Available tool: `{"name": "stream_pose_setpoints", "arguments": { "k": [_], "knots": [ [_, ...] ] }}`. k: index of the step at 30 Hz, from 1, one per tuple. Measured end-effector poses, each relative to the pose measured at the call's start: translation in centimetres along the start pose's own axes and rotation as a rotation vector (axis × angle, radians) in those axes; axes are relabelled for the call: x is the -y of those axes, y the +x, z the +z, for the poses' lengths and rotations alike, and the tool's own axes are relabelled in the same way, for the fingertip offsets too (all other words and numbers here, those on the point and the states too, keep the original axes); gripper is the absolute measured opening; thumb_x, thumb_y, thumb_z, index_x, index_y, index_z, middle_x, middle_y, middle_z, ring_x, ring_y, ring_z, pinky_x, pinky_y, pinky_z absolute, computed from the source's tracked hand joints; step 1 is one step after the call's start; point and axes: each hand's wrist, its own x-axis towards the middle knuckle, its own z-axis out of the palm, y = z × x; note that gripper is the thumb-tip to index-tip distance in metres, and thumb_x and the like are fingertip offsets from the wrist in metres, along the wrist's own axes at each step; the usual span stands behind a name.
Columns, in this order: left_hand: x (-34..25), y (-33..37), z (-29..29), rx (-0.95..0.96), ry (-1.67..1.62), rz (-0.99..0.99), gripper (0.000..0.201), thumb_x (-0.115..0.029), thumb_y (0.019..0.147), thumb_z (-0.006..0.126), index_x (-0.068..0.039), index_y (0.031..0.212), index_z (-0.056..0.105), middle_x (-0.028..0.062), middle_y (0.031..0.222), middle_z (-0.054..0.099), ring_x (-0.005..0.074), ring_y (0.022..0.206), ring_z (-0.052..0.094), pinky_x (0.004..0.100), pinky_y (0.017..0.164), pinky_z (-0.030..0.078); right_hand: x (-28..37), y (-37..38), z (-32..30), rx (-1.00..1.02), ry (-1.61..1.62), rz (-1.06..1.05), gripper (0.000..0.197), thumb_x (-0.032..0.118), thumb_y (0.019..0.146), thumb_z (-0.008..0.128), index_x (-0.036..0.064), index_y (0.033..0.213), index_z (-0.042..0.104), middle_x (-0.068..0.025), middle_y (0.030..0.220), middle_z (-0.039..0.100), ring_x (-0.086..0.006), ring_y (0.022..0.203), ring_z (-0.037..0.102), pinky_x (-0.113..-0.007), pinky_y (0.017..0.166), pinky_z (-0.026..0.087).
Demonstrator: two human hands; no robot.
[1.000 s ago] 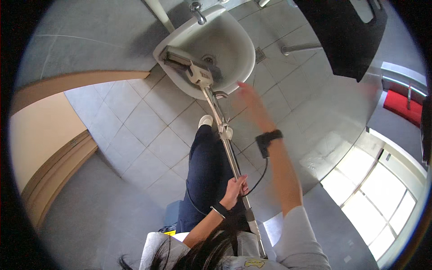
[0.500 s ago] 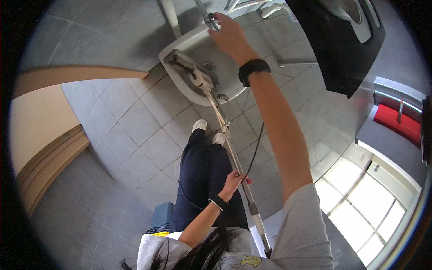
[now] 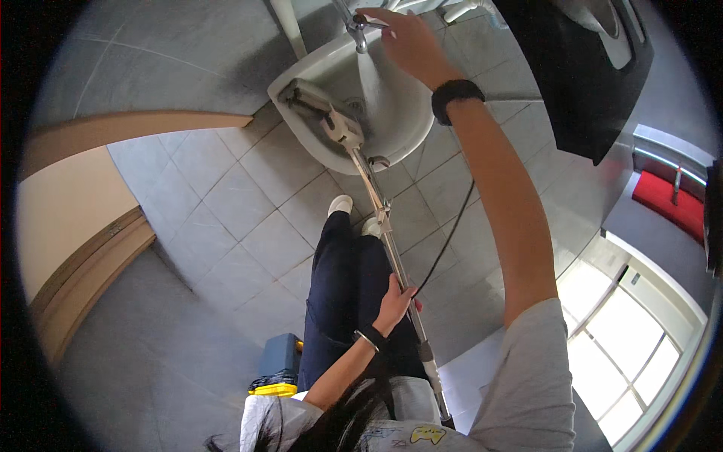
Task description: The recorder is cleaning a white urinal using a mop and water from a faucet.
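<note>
Left hand (image 3: 395, 305) is closed around the pole of the mop (image 3: 387, 232); the pole runs forward from it over the near rim of the basin (image 3: 413, 128), and the mop's head lies inside, left of the right hand (image 3: 413, 47). Right hand has its fingers at the handle of the tap (image 3: 358, 36); firmness of grip cannot be determined. Water (image 3: 369, 83) falls from the spout into the basin, just left of that hand.
</note>
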Motion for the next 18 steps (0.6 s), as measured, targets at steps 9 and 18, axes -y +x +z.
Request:
{"name": "stream_pose_setpoints", "arguments": {
  "k": [9, 18],
  "knots": [
    [-0.4, 2.6, -2.2, 0.024, 0.018, 0.006, 0.014, -0.014, 0.078, 0.053, 0.0, 0.077, 0.053, 0.0046, 0.071, 0.057, 0.0144, 0.058, 0.058, 0.0248, 0.048, 0.044, 0.7, -30.4, 5.4, 0.232, 0.492, 0.461, 0.026, 0.01, 0.085, 0.041, 0.0025, 0.11, 0.046, -0.013, 0.105, 0.049, -0.0243, 0.099, 0.048, -0.032, 0.086, 0.038],
    [-1.5, 6.8, -4.4, 0.126, 0.358, 0.047, 0.021, -0.026, 0.084, 0.046, -0.006, 0.087, 0.053, 0.0015, 0.078, 0.054, 0.0099, 0.066, 0.053, 0.0241, 0.061, 0.043, 14.5, -44.7, 3.4, 0.306, 0.428, 1.044, 0.035, 0.038, 0.081, 0.052, 0.0025, 0.083, 0.05, -0.0173, 0.07, 0.055, -0.0337, 0.065, 0.056, -0.04, 0.053, 0.041]
  ]
}}
